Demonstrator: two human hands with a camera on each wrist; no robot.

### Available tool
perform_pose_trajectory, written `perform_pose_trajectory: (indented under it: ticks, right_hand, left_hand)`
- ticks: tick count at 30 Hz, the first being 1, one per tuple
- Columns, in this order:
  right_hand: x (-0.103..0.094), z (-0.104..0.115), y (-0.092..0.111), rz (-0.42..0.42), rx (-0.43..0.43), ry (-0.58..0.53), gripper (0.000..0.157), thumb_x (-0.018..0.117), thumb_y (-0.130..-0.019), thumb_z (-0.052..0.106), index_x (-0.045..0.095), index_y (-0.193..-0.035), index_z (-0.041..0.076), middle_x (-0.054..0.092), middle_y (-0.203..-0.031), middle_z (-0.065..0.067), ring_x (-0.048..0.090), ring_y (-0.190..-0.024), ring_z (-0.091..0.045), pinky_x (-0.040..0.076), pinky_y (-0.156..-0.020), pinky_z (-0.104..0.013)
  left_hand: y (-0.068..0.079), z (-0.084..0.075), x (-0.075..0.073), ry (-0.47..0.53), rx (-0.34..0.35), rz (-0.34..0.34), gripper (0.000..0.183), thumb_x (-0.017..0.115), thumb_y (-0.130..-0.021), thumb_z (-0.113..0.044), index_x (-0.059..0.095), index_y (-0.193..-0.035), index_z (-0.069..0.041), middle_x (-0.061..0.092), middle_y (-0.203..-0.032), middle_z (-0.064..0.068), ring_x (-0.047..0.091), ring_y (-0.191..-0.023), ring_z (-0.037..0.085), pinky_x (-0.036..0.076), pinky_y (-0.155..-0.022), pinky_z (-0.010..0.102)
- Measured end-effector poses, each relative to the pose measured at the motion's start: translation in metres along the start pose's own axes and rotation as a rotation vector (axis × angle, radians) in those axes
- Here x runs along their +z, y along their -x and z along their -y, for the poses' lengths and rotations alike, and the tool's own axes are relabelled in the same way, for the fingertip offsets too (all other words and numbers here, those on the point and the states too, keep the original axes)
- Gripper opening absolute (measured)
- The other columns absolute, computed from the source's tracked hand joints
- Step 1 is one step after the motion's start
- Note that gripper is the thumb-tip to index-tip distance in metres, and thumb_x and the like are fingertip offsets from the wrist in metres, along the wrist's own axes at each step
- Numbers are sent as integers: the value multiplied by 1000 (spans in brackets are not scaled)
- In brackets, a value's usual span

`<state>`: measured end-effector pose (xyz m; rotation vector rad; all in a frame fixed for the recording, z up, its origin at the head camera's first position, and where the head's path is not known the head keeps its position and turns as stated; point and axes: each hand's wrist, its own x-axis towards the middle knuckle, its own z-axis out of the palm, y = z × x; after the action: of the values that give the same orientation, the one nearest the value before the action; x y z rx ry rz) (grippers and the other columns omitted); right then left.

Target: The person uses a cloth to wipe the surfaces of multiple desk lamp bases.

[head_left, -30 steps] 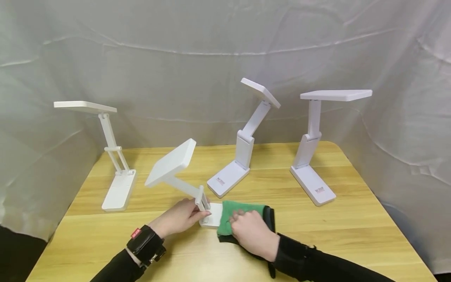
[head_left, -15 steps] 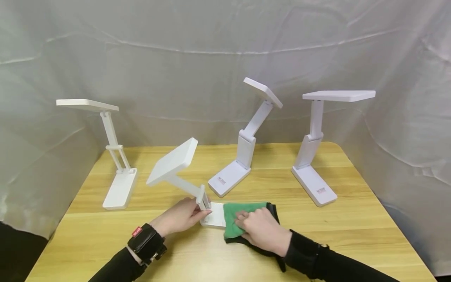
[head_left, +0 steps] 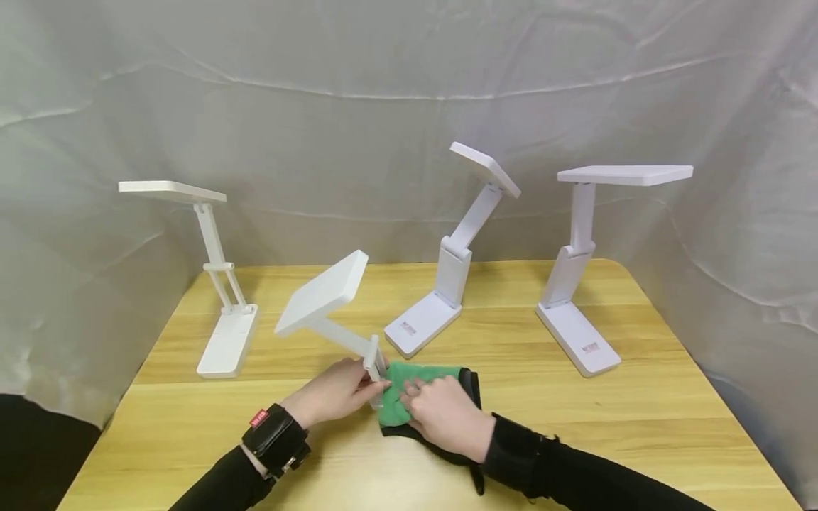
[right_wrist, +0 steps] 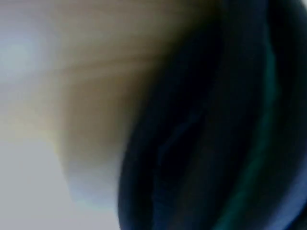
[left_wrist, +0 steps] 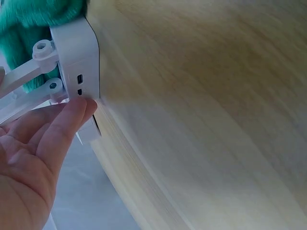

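A white folding desk lamp (head_left: 324, 292) stands at the middle front of the table, its panel tilted up to the left. My left hand (head_left: 339, 390) grips the hinge end of its base. In the left wrist view, the fingertips press the base's end face (left_wrist: 79, 57) beside two small ports. Over the base lies a green cloth (head_left: 399, 376) with black edging, hiding most of it. My right hand (head_left: 447, 415) holds that cloth with curled fingers and presses it down, close to my left thumb. The right wrist view is blurred, with dark folds of the cloth (right_wrist: 192, 134) filling its right side.
Three more white desk lamps stand unfolded farther back: one at the left (head_left: 228, 341), one behind the middle (head_left: 423, 323) and one at the right (head_left: 578, 337). The wooden table (head_left: 639, 426) ends at a grey fabric backdrop (head_left: 383, 128).
The cloth and my right hand first slid right along the lamp base, then back left up to the hinge, covering the base. My left hand keeps its grip. The head view has shifted slightly.
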<state>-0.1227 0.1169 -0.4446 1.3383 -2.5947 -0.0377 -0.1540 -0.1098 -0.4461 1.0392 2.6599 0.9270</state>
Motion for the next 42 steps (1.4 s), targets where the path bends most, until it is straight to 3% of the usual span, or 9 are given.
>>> perform_pose_trajectory:
  ticks: [3, 7, 10, 15, 21, 28, 33, 37, 42]
  right_hand:
    - [-2, -13, 21, 18, 15, -76, 32, 75, -78, 32, 72, -105, 16, 69, -110, -5, 66, -94, -19, 56, -59, -34]
    - [-5, -28, 47, 11, 46, -134, 36, 78, -74, 30, 72, -106, 15, 69, -110, -6, 66, -94, -20, 56, -58, -35]
    - [-7, -31, 55, -4, 59, -122, 36, 79, -73, 30, 73, -104, 14, 70, -106, -7, 67, -89, -20, 56, -56, -34]
    - [-5, -18, 36, -11, 39, -30, 26, 77, -75, 32, 71, -93, 13, 69, -89, -1, 65, -75, -15, 51, -49, -30]
    - [4, -7, 12, 8, 21, -14, 34, 74, -79, 34, 71, -107, 14, 69, -109, -5, 65, -98, -18, 57, -64, -32]
    - [1, -25, 47, -16, 59, -169, 39, 78, -75, 29, 71, -111, 14, 68, -114, -5, 64, -102, -17, 57, -68, -35]
    - [-3, -32, 63, -30, 72, -155, 37, 79, -73, 26, 72, -106, 11, 70, -108, -8, 66, -95, -19, 57, -62, -33]
    - [0, -25, 49, -37, 47, -52, 28, 77, -77, 30, 72, -98, 12, 71, -99, -5, 67, -84, -18, 55, -57, -31]
    - [2, -14, 20, -39, 23, 3, 29, 74, -79, 33, 72, -99, 11, 70, -101, -5, 66, -92, -19, 56, -66, -31]
  left_hand:
    - [-2, 0, 1, -16, -4, 10, 35, 48, -98, -37, 57, -113, -6, 67, -95, 4, 64, -83, 13, 55, -71, 24]
    - [-4, -1, 0, -29, -6, 9, 38, 48, -98, -37, 57, -114, -3, 68, -99, 9, 65, -87, 17, 56, -74, 28]
    - [-4, -1, 0, -28, 1, 12, 37, 48, -98, -37, 57, -113, -3, 68, -98, 9, 65, -85, 17, 56, -73, 28]
    - [-2, 0, 2, -25, 3, -2, 35, 50, -98, -35, 57, -112, -3, 68, -98, 10, 65, -85, 17, 56, -72, 27]
    - [-4, 0, 5, -17, 22, -10, 30, 51, -98, -34, 57, -109, -6, 66, -90, 1, 62, -78, 12, 54, -67, 25]
    - [-2, -1, 3, -20, 3, -9, 34, 50, -98, -35, 57, -113, -4, 68, -97, 6, 64, -83, 14, 55, -71, 26]
    - [-1, -1, 1, -32, 9, -14, 32, 50, -98, -34, 56, -113, -6, 66, -96, 3, 62, -83, 12, 55, -72, 27]
    - [0, -2, 0, -36, 20, -20, 31, 51, -98, -32, 56, -112, -5, 66, -95, 4, 63, -82, 13, 55, -71, 27]
    - [-2, -4, 0, -35, 32, -29, 29, 51, -98, -30, 56, -111, -4, 66, -96, 6, 64, -85, 16, 55, -71, 28]
